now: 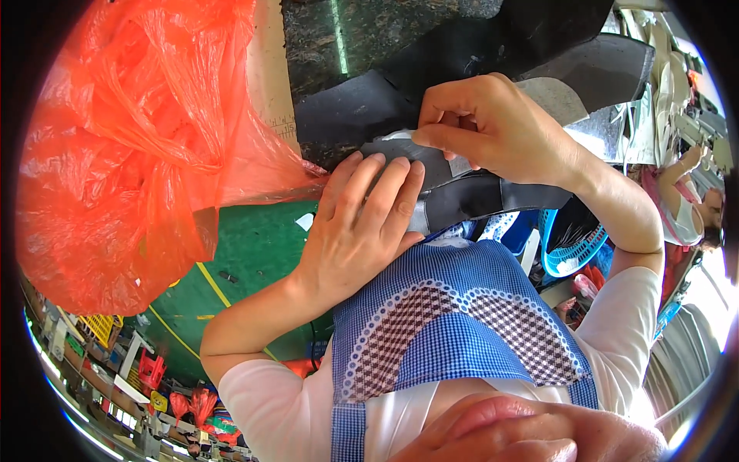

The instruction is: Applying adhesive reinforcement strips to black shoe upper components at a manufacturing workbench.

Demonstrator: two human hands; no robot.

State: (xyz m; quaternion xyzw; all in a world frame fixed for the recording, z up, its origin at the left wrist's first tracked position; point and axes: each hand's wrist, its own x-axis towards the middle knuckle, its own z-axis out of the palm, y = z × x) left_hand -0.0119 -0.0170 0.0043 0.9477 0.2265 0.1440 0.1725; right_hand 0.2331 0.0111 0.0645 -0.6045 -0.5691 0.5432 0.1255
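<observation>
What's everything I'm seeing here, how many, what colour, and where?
Plastic bag: one, red-orange, upper left
Dark sheets: several, black-grey, top centre
White strip: one, white, top centre
Ruled board: one, beige, beside bag
Tabletop: one, dark speckled, top
Floor: one, green, left
Basket: one, blue, right of centre
Other person: one, pale clothing, far right
Background clutter: uncountable, mixed, edges
Apron: one, blue check, centre
Left hand: one, flat on sheets
Right hand: one, over sheets

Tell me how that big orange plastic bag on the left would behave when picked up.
The orange plastic bag is probably floppy, given its many soft creases. Its thin, partly see-through film might tear under a hard pull. Its glossy shine suggests it may slide easily.
</observation>
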